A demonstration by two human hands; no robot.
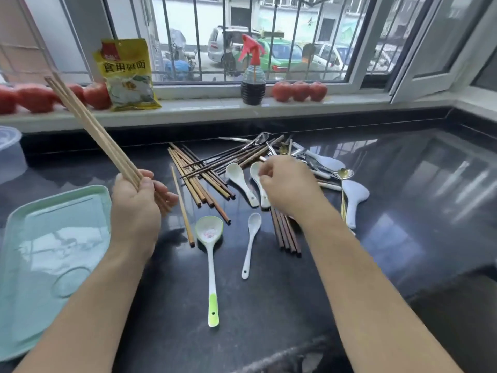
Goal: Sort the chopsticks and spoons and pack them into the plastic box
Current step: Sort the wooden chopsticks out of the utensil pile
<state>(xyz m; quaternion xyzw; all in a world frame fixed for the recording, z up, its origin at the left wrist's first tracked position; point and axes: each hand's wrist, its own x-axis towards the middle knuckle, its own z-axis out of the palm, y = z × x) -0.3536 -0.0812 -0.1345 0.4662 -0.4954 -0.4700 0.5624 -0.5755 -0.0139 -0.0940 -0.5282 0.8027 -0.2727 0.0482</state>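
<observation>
The fingers of the left hand [137,200] are curled round a small bundle of pale chopsticks [91,125], held slanting up and away from the heap; three or four sticks can be made out, the exact count cannot be told. The fingers of the right hand [285,184] are bent down over the heap of utensils [242,162], their tips at the end of a pale stick beside a white spoon [258,181]; whether anything is yet pinched cannot be told.

Sorting is judged to be the step in hand: pale chopsticks are being gathered out of the mixed heap, and nothing has been packed. The next move is judged to call for one stick to be drawn free of the crossed dark ones without the spoons being dragged along, and then passed to the bundle.

Left of the heap, one more pale stick [183,208] lies alone on the bench [403,211]. The dark chopsticks [204,181] are fanned and crossed, well over a dozen; a closer count is not possible. In front of the heap lie a long green-handled spoon [211,254] and a small white spoon [251,243]. Two white spoons are at the heap's near edge, two pale blue ones [353,200] at its right, and several metal spoons [269,142] at its far side. A pale green tray [16,254], perhaps the box's lid, lies well left of the heap; a clear plastic box [9,152] is at the far left.
</observation>
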